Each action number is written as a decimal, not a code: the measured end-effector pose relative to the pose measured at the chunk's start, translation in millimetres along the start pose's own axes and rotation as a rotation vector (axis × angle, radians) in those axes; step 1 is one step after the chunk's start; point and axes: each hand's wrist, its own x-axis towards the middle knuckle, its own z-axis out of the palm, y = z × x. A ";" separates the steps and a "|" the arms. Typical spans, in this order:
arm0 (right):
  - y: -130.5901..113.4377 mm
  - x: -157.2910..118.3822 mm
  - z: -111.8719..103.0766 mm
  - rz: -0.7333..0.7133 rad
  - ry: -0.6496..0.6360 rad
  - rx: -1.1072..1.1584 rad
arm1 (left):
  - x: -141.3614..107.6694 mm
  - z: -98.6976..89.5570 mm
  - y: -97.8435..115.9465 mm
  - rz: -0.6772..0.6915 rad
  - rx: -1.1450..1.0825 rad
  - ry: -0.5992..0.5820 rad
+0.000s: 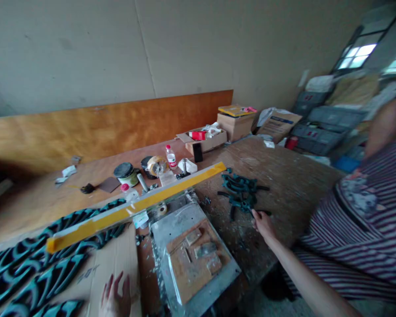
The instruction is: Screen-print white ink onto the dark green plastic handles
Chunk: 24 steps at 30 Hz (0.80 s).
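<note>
My right hand (263, 223) reaches to the right side of the workbench, its fingertips pinched at the lower edge of a pile of dark green curved parts (242, 193). My left hand (115, 297) is at the bottom, fingers spread and holding nothing, over a cardboard sheet (119, 255). Left of it lie rows of dark green openwork pieces (49, 281). A long yellow-topped bar (135, 206) crosses above them. Between my hands sits a grey metal plate (161, 229) bearing a wooden board (181, 281) with small blocks.
Behind the bar stand a paint tub (127, 174), tape rolls (156, 165) and a bottle (170, 157). Cardboard boxes (236, 125) are at the back. A person in a striped garment (359, 220) is at the right, near stacked grey crates (320, 136).
</note>
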 end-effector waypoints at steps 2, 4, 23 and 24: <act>3.3 -7.7 10.2 -0.019 -0.112 0.007 | 0.0 -11.3 14.2 0.002 -0.029 -0.016; -1.6 -20.3 25.2 -0.089 -0.261 -0.010 | 2.3 -23.9 37.1 -0.039 -0.091 -0.029; -54.5 -87.0 110.5 -1.482 -0.786 -0.651 | 16.0 -144.7 251.6 0.004 -0.864 0.086; -54.8 -80.6 107.2 -1.423 -0.782 -0.596 | 5.2 -145.6 244.3 -0.017 -0.858 0.053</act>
